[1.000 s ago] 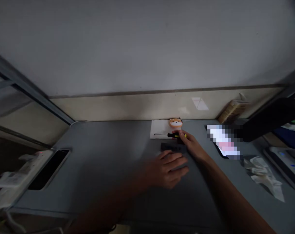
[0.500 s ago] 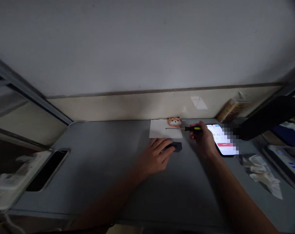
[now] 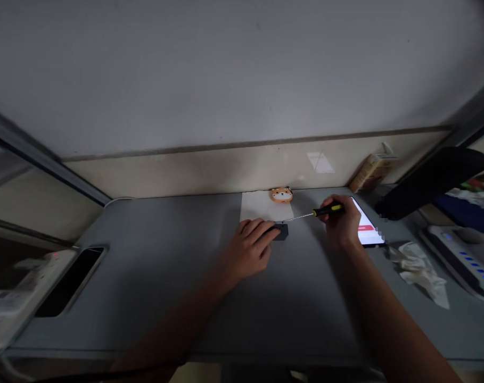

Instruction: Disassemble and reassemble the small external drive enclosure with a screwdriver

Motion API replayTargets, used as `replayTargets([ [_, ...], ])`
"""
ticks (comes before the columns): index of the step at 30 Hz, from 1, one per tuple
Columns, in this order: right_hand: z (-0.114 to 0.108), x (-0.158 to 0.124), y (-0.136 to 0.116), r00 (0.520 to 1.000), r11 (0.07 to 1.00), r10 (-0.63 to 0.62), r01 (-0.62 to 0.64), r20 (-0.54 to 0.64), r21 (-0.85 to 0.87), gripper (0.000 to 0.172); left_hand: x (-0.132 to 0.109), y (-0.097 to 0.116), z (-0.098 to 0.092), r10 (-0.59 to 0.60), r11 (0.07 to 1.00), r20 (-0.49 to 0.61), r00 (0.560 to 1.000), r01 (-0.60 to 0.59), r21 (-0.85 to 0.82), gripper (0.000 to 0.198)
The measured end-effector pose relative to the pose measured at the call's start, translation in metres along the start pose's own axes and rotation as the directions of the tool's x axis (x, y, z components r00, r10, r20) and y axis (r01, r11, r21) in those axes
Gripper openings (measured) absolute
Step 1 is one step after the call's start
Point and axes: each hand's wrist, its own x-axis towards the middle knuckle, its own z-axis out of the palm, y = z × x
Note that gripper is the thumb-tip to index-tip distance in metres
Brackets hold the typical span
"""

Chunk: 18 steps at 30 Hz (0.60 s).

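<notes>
My left hand (image 3: 253,246) is closed over a small dark grey block-like object (image 3: 280,232) on the desk, its fingers covering the left part. What the object is, I cannot make out. In my right hand (image 3: 343,223) is a screwdriver (image 3: 328,210) with a black and yellow handle, my fingers wrapped round the grip. Its thin metal shaft points left, with the tip at the upper edge of the grey object; whether they touch, I cannot tell. Just behind lies a sheet of white paper (image 3: 255,206), with an orange and white animal-faced item (image 3: 281,194) on its right corner.
A lit phone (image 3: 369,234) lies beside my right hand, with crumpled tissue (image 3: 421,271) nearer me. Farther right are a carton (image 3: 371,171), a black slanted object (image 3: 433,181) and a device with blue lights (image 3: 463,260). A white power strip (image 3: 46,276) runs along the left edge.
The screwdriver's tip has come down from above the paper to the grey object's upper edge, and its shaft now slants. My left hand stays on the object. The view has shifted slightly.
</notes>
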Motion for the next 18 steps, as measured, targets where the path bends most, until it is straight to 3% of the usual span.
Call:
replayTargets([
  [5, -0.0022, 0.0014, 0.0034, 0.999, 0.999, -0.03, 0.031, 0.036, -0.033, 0.021, 0.0011, 0.0011, -0.0003, 0.012, 1.0, -0.006, 1.0, -0.012, 0.009, 0.037],
  [11, -0.0011, 0.0009, 0.0035, 1.0, 1.0, 0.007, -0.007, -0.007, -0.028, 0.017, 0.0007, 0.0029, -0.0002, -0.014, 0.999, -0.009, 1.0, 0.014, 0.029, 0.041],
  [18, -0.0045, 0.0041, 0.006, 0.999, 0.999, -0.024, 0.026, 0.035, -0.045, 0.019, -0.0034, 0.0019, 0.0025, -0.045, 0.999, 0.088, 0.995, 0.043, 0.032, 0.05],
])
